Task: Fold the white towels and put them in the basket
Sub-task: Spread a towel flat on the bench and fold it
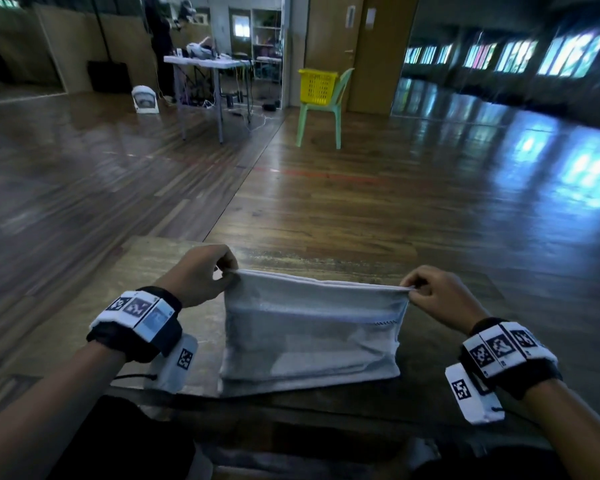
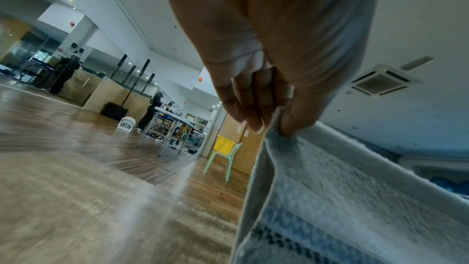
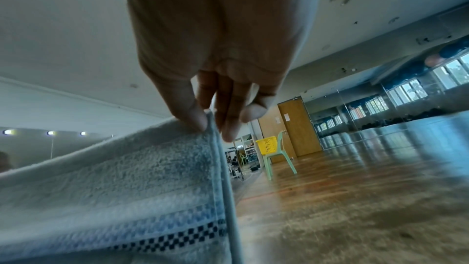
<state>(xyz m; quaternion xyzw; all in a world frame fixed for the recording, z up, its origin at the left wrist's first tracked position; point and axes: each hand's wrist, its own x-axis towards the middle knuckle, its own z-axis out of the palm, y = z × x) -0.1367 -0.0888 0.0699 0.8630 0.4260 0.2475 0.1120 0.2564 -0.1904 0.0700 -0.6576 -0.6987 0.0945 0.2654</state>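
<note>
One large hall with a glossy wooden floor [image 1: 361, 202] stretches ahead, with mirrored walls and windows along its right side. Far across it stands a green chair [image 1: 321, 109] carrying the yellow basket [image 1: 316, 85], well apart from the person. To the left of that is a white folding table [image 1: 201, 62] cluttered with gear.

Closest to the person is a worn wooden table [image 1: 326, 261], where the folding is being done. A white towel [image 1: 309, 334] lies at its near edge, midway between the left and right sides, already doubled over; its far edge is lifted off the wood and pulled taut. The left hand [image 1: 196, 275] pinches the towel's left upper corner between thumb and fingers, and the right hand [image 1: 430, 292] pinches the right upper corner the same way; both wrist views show the thumbs pressed on the hem.

The step looks like mid-fold. The next move probably calls for bringing the held edge evenly onto the opposite edge, keeping the corners matched, before the towel is carried to the basket.
</note>
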